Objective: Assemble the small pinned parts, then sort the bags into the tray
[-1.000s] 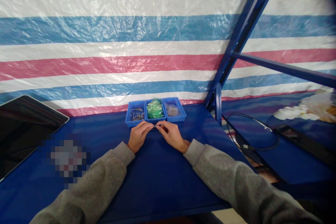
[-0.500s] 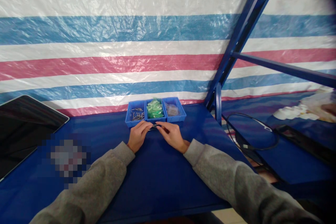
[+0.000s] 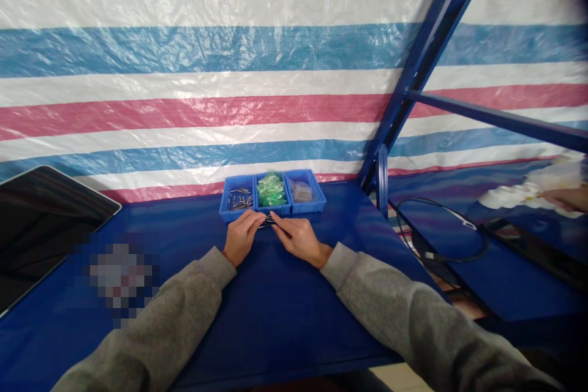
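Note:
My left hand [image 3: 239, 237] is closed in a pinch on thin, dark metal pieces [image 3: 267, 221], too small to name exactly. From the other side, the fingers of my right hand [image 3: 299, 240] close on the same pieces. Both hands are just in front of three joined blue bins. Similar thin metal pieces [image 3: 241, 201] lie loose in the left bin [image 3: 225, 205]. Green plastic bags or wrappers [image 3: 271, 188] fill the middle bin, and clear plastic ones [image 3: 301, 192] lie in the right bin [image 3: 320, 198].
A dark-screened tablet or monitor [image 3: 41, 226] stands at the left of the blue table [image 3: 285, 318], near a blurred patch. Blue frame bars [image 3: 413, 79] rise at right. Beyond lie a black cable [image 3: 441, 201], white items [image 3: 509, 196] and another person's hand [image 3: 569, 199].
My right fingers have shifted slightly along the metal pieces, which now show more between the hands. At far right, the other person's hand has come further into view.

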### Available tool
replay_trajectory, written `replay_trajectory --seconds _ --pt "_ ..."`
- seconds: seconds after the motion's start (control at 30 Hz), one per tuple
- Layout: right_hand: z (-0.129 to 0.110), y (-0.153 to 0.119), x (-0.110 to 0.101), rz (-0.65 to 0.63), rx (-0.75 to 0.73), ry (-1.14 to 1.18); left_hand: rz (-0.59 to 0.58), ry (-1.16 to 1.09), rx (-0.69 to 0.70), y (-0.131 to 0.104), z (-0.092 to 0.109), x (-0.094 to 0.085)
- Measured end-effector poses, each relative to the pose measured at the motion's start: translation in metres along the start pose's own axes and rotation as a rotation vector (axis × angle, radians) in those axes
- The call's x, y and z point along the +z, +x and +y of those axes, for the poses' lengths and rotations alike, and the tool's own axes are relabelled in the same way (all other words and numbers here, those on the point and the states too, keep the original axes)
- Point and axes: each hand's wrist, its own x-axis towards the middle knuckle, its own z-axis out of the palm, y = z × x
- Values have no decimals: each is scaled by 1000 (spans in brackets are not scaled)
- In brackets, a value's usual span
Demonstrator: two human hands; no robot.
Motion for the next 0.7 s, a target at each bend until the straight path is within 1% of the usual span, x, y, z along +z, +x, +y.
replay_trajectory --seconds 0.13,0.4,0.7 --pt "0 0 -1 -16 -19 -31 -26 22 2 -1 0 1" --pt "-5 1 -3 25 68 62 -21 44 0 0 1 1" --pt "-3 0 -1 -13 43 102 -24 22 -20 1 0 1"
